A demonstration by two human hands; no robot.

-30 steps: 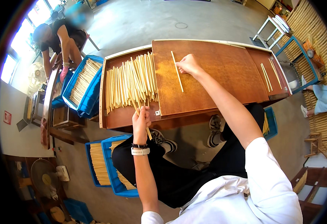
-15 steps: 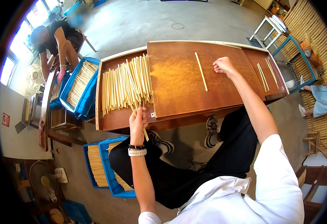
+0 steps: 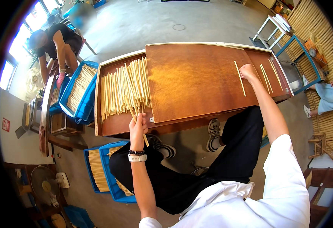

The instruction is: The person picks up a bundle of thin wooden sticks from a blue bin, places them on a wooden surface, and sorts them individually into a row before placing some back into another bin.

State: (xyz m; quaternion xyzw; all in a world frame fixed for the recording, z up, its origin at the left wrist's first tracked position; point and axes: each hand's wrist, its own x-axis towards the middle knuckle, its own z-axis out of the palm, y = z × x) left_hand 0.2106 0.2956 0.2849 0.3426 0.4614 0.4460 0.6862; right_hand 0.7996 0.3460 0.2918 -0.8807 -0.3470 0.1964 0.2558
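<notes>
Nearest the camera, at about seven o'clock, the left hand (image 3: 138, 127) is closed around a single bamboo stick (image 3: 136, 121), fingers wrapped tight, the stick's lower end poking down past the wrist toward the watch band. That stick angles up into the pile of bamboo sticks (image 3: 124, 89), which lies in the sunken left section of the wooden sorting table (image 3: 197, 81). Pulling it out on a slant could drag neighbouring sticks over the table's near lip, and from there they would drop toward the blue crates (image 3: 105, 171) on the floor at eight o'clock.

Further out, at about two o'clock, the right hand (image 3: 248, 71) rests on the raised board, fingers curled loosely and pressing beside a lone stick (image 3: 239, 78); whether it pinches anything, the view cannot tell. Just beyond its knuckles, a few sorted sticks (image 3: 269, 76) lie in the right-hand section. A hasty shove could send the lone stick skidding crosswise among them or off the far edge.

Farthest, at ten o'clock, another person (image 3: 54, 41) bends over a blue crate of sticks (image 3: 79, 89).
</notes>
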